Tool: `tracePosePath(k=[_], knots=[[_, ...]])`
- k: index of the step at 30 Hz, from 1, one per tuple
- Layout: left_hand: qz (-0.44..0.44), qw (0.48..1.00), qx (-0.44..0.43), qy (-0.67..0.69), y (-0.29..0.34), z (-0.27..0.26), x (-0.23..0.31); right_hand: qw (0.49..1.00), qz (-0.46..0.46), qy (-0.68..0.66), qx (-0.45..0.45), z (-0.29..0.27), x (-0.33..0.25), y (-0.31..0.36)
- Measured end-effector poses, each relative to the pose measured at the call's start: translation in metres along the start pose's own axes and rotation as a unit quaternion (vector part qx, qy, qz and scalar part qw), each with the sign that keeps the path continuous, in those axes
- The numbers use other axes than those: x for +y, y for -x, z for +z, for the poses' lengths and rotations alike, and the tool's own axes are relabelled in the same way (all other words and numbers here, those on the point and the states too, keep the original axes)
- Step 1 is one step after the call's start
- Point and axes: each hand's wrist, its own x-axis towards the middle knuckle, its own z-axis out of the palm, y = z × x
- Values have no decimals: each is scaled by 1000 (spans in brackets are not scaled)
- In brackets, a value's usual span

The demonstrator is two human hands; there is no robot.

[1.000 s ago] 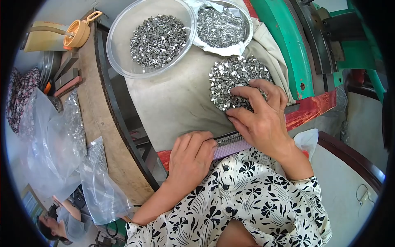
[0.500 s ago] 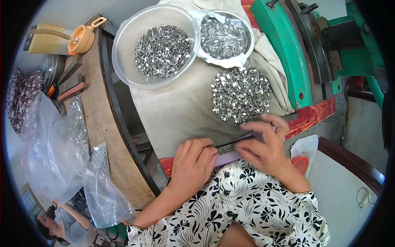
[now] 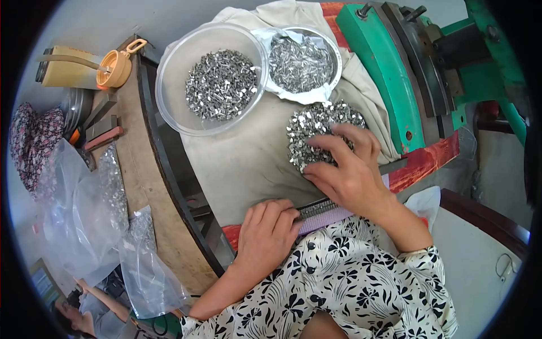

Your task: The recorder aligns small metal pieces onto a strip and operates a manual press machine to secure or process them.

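Your right hand (image 3: pixel 344 169) lies spread, palm down, fingers on the loose heap of small silvery metal pieces (image 3: pixel 316 133) that sits on the beige cloth (image 3: pixel 248 164) — it grips nothing that shows. Your left hand (image 3: pixel 265 234) is curled with its fingertips pressed on the near end of a dark toothed strip (image 3: pixel 319 209), which lies on a pale lilac bar (image 3: pixel 330 217) at the cloth's near edge, just below the heap. Beyond the heap stand two clear round bowls, touching — the large bowl (image 3: pixel 169 85) and the smaller bowl (image 3: pixel 333 51), both holding more metal pieces. The green machine frame (image 3: pixel 384 68) rises just right of the heap. On your left lie crumpled clear plastic bags (image 3: pixel 84 214) and a tan jug with an orange lid (image 3: pixel 116 68).
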Motion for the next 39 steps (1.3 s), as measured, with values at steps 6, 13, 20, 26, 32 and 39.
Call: tracePosePath(k=[6, 13, 20, 26, 32, 39], knots=[[-4, 1000, 12, -15, -1, 1, -2, 999, -26, -28, -37, -4, -3, -12], [8, 999, 2, -31, 1, 0, -2, 999, 0, -20, -48, -9, -6, -3], [-5, 1000, 1, 13, 3, 0, -3, 998, 6, -38, -53, -9, -7, 0], [-3, 1000, -14, 24, 2, -2, -5, 998, 1, -28, -47, -5, -7, 0], [-10, 1000, 5, 29, 0, -1, -5, 998, 22, -53, -9, -15, 0, 9], [8, 1000, -2, 16, -8, 0, 1, 997, 63, -51, 14, -17, -12, 58]])
